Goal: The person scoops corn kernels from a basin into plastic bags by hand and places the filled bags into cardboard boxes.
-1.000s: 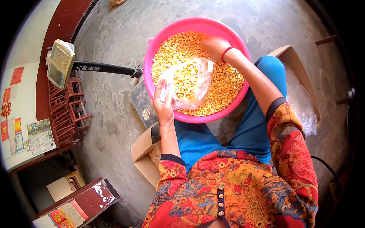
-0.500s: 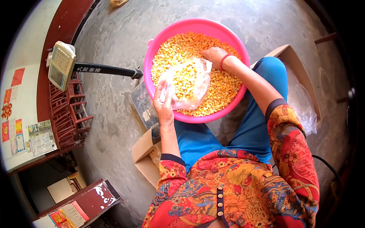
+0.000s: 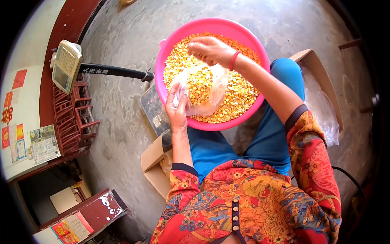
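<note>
Corn kernels [image 3: 241, 95] fill much of a pink basin [image 3: 263, 69] between my knees. On them lies a clear plastic bag [image 3: 219, 91], its mouth spread and kernels inside. My left hand [image 3: 176, 110] pinches the bag's left edge at the basin's rim. Above the bag's upper edge is my right hand [image 3: 208, 49], a red band on its wrist; its fingers are curled, and what they hold, if anything, is hidden.
A scale display [image 3: 66, 67] on a black pole [image 3: 115, 71] stands left of the basin, its platform [image 3: 156, 114] beside the rim. Cardboard boxes [image 3: 156, 177] flank my legs, the right one with plastic bags [image 3: 321, 105]. Red wooden stools [image 3: 83, 118] stand far left.
My right hand has risen from the kernels at the right of the bag and moved left over the bag's upper edge, its fingers curled. My left hand stays on the bag.
</note>
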The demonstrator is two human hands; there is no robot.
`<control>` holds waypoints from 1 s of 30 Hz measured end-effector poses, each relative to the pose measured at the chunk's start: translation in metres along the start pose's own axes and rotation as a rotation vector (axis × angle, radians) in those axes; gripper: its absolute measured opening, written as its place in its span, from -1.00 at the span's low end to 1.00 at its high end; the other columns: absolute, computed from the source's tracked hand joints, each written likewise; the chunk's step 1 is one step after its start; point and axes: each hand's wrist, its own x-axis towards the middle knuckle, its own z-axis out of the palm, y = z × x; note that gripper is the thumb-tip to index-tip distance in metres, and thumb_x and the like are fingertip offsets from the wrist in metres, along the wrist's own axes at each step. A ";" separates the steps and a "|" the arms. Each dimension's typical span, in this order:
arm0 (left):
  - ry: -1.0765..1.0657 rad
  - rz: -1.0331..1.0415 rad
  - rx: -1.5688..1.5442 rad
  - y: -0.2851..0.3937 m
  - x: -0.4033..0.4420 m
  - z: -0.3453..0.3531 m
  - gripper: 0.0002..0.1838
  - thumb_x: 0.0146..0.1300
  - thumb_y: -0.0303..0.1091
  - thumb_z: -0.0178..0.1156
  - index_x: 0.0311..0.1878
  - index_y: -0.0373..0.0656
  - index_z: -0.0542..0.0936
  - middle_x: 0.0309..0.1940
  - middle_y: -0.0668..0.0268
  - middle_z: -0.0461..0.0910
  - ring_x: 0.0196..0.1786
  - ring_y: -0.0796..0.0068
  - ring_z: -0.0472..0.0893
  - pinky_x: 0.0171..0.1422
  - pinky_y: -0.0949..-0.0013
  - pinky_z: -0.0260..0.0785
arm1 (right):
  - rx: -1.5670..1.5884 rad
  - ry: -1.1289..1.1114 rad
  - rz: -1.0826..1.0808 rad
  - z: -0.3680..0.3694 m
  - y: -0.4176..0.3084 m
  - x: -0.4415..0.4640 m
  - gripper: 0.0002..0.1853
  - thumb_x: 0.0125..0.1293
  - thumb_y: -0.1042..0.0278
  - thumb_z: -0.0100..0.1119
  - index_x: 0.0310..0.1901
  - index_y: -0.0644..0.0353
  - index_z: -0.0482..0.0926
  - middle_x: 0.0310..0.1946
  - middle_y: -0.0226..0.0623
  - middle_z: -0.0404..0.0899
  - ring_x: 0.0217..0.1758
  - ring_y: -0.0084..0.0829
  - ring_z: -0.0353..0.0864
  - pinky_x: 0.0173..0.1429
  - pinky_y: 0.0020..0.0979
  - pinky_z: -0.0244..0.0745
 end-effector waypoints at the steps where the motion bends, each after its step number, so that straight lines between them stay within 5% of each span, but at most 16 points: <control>1: 0.001 -0.031 0.010 -0.001 0.000 -0.001 -0.56 0.11 -0.61 0.09 0.12 -0.22 0.42 -0.07 0.30 0.50 -0.26 0.64 0.48 -0.24 0.61 0.34 | -0.077 -0.020 -0.028 0.009 0.004 0.000 -0.70 0.31 0.07 -0.03 -0.29 0.14 0.53 -0.58 -0.57 0.36 -0.60 -0.75 0.27 -0.56 -0.65 0.22; 4: -0.009 -0.023 -0.028 -0.001 0.000 0.001 -0.57 0.12 -0.61 0.08 0.11 -0.22 0.41 -0.17 0.35 0.49 -0.47 0.78 0.37 -0.45 0.69 0.21 | -0.454 -0.189 -0.320 0.030 0.013 -0.003 -0.74 0.24 0.16 0.03 -0.26 0.17 0.58 -0.46 -0.35 0.56 -0.36 -0.54 0.54 -0.24 -0.43 0.45; 7: -0.012 -0.041 -0.068 -0.002 0.000 0.000 -0.57 0.12 -0.61 0.07 0.12 -0.22 0.40 -0.20 0.35 0.50 -0.49 0.77 0.37 -0.46 0.68 0.21 | -0.768 -0.336 -0.439 0.027 0.011 -0.017 -0.84 0.10 0.32 0.12 -0.29 0.10 0.62 -0.32 -0.23 0.57 -0.19 -0.29 0.56 -0.08 -0.32 0.44; 11: -0.017 -0.019 -0.008 -0.003 0.001 -0.001 -0.57 0.13 -0.58 0.08 0.13 -0.19 0.41 -0.15 0.33 0.51 -0.46 0.72 0.40 -0.44 0.67 0.23 | -0.879 -0.153 -0.605 -0.005 0.018 -0.006 -0.80 0.03 0.32 0.19 -0.27 0.14 0.57 -0.26 -0.20 0.54 -0.13 -0.20 0.52 -0.03 -0.24 0.41; 13: 0.011 0.001 -0.016 -0.004 0.001 0.000 -0.57 0.15 -0.61 0.02 0.13 -0.20 0.41 -0.07 0.30 0.49 -0.43 0.71 0.40 -0.43 0.66 0.25 | -1.148 -0.015 -0.394 -0.024 0.013 -0.014 -0.66 -0.01 0.20 0.23 -0.19 0.16 0.53 -0.27 -0.18 0.54 -0.11 -0.16 0.50 -0.02 -0.22 0.40; 15: 0.007 -0.006 -0.031 -0.002 0.001 0.000 -0.58 0.16 -0.61 -0.02 0.13 -0.21 0.41 -0.02 0.28 0.48 -0.36 0.69 0.43 -0.38 0.64 0.28 | -1.272 -0.120 -0.049 -0.043 0.005 -0.020 -0.55 -0.08 0.12 0.26 -0.14 0.17 0.51 -0.30 -0.14 0.54 -0.13 -0.15 0.50 -0.02 -0.22 0.40; 17: 0.000 -0.015 -0.044 0.000 0.001 0.000 -0.59 0.18 -0.61 -0.05 0.13 -0.22 0.41 0.02 0.27 0.46 -0.30 0.66 0.46 -0.34 0.63 0.31 | -1.338 -0.259 -0.189 -0.077 0.045 -0.007 -0.59 -0.05 0.24 0.23 -0.13 0.21 0.50 -0.43 -0.13 0.55 -0.31 -0.26 0.56 -0.19 -0.33 0.43; 19: 0.051 -0.005 -0.083 0.002 0.001 0.000 -0.64 0.22 -0.54 0.00 0.11 -0.21 0.43 -0.05 0.29 0.50 -0.47 0.72 0.39 -0.44 0.66 0.25 | -1.032 -0.365 0.219 -0.059 0.006 -0.018 -0.67 0.01 0.40 0.15 -0.12 0.19 0.51 -0.47 -0.22 0.53 -0.37 -0.51 0.53 -0.27 -0.51 0.39; 20: 0.068 -0.041 -0.085 0.003 0.002 -0.003 -0.66 0.24 -0.55 -0.03 0.10 -0.23 0.44 -0.01 0.28 0.49 -0.32 0.64 0.49 -0.28 0.59 0.36 | -1.030 -0.361 0.219 -0.057 -0.002 -0.019 -0.67 0.01 0.40 0.15 -0.12 0.19 0.51 -0.47 -0.22 0.53 -0.37 -0.51 0.53 -0.27 -0.51 0.39; 22: 0.091 -0.002 -0.016 0.007 0.004 -0.008 -0.67 0.25 -0.55 -0.05 0.09 -0.24 0.44 0.00 0.27 0.49 -0.20 0.59 0.50 -0.14 0.55 0.36 | -0.442 -0.379 -0.024 -0.053 -0.011 -0.019 -0.74 0.10 0.52 0.08 -0.12 0.22 0.51 -0.46 -0.36 0.53 -0.35 -0.73 0.48 -0.28 -0.63 0.35; 24: 0.113 0.034 0.115 0.019 0.006 -0.017 -0.69 0.28 -0.54 -0.11 0.07 -0.27 0.46 0.02 0.23 0.47 0.11 0.44 0.43 0.20 0.43 0.24 | -0.180 -0.372 -0.178 -0.044 -0.021 -0.021 -0.76 0.13 0.52 0.06 -0.13 0.23 0.53 -0.48 -0.42 0.53 -0.39 -0.74 0.47 -0.29 -0.64 0.37; 25: 0.115 0.037 0.118 0.031 0.008 -0.020 -0.69 0.28 -0.54 -0.11 0.07 -0.27 0.46 0.02 0.23 0.47 0.11 0.44 0.43 0.20 0.43 0.24 | 0.081 -0.364 -0.327 -0.038 -0.025 -0.022 -0.78 0.16 0.51 0.04 -0.14 0.24 0.54 -0.50 -0.49 0.54 -0.44 -0.76 0.46 -0.30 -0.65 0.40; 28: 0.132 0.220 0.420 0.073 0.008 -0.021 -0.69 0.29 -0.53 -0.13 0.07 -0.27 0.46 -0.06 0.26 0.52 -0.08 0.55 0.51 0.01 0.52 0.35 | 0.204 -0.359 -0.384 -0.022 -0.036 -0.029 -0.80 0.26 0.46 0.04 -0.11 0.33 0.50 -0.35 -0.45 0.55 -0.27 -0.72 0.50 -0.18 -0.64 0.39; 30: 0.187 0.226 0.480 0.104 0.003 -0.014 -0.71 0.31 -0.47 -0.11 0.06 -0.23 0.46 -0.22 0.30 0.57 -0.38 0.77 0.41 -0.38 0.70 0.27 | 0.228 -0.386 -0.401 -0.010 -0.040 -0.032 -0.79 0.26 0.46 0.04 -0.10 0.32 0.50 -0.33 -0.43 0.56 -0.25 -0.69 0.51 -0.13 -0.62 0.41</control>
